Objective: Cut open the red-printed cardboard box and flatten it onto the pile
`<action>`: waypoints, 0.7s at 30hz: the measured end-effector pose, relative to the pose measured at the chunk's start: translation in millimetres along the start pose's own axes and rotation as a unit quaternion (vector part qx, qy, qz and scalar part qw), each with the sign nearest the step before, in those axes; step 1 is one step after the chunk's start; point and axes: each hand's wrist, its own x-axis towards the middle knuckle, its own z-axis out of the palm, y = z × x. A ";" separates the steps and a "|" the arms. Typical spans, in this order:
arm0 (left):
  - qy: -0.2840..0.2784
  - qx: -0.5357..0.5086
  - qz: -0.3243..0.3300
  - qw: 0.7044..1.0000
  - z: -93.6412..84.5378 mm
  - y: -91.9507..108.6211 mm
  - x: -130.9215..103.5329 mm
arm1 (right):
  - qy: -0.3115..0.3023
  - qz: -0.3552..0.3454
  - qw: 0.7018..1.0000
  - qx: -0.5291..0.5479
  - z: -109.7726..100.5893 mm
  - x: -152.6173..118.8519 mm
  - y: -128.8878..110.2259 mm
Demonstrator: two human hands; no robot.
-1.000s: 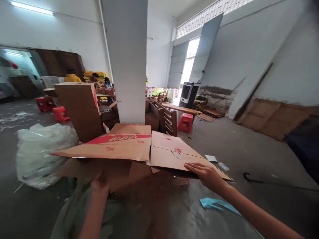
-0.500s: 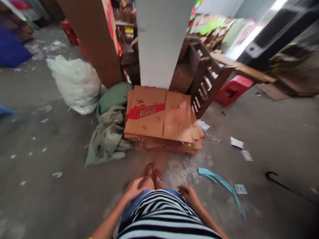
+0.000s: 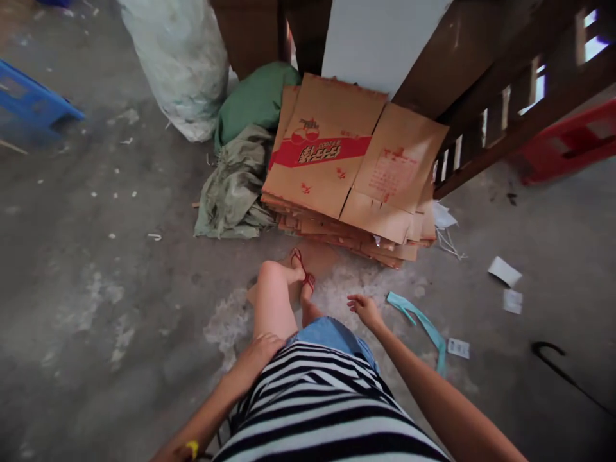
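Observation:
My left hand rests with its fingers lying flat on my left thigh, beside the denim shorts, and holds nothing. Out over the floor on the right of my legs hangs my right hand, its fingers loosely apart and nothing in them. In front of my feet lies a stack of flattened cardboard boxes, the top one printed with a red band. A crumpled green-grey sack and a fuller green bag touch the stack's left side.
A big white sack stands at the upper left, with a blue plastic stool further left. A dark slatted wooden frame and a red stool are right. A teal strip, papers and a black hooked handle lie on the floor.
The view has tipped down and shifted, so the cardboard stack looks nearer. My left leg is now raised and bent with my left hand on it. My right hand has moved away from the shorts.

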 end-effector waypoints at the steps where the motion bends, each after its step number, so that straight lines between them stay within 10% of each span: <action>1: 0.001 0.030 0.014 0.999 -3.3 3.5 -3.3 | -0.012 -0.003 1.000 0.002 9.0 -0.6 -1.1; 9: 0.109 0.238 0.015 0.965 -73.5 -12.5 27.4 | -0.041 0.022 0.999 0.001 46.6 -1.7 -5.7; 21: -0.014 0.233 0.034 0.972 -120.0 -80.3 -16.0 | 0.023 0.093 0.994 -0.047 80.5 15.9 -57.6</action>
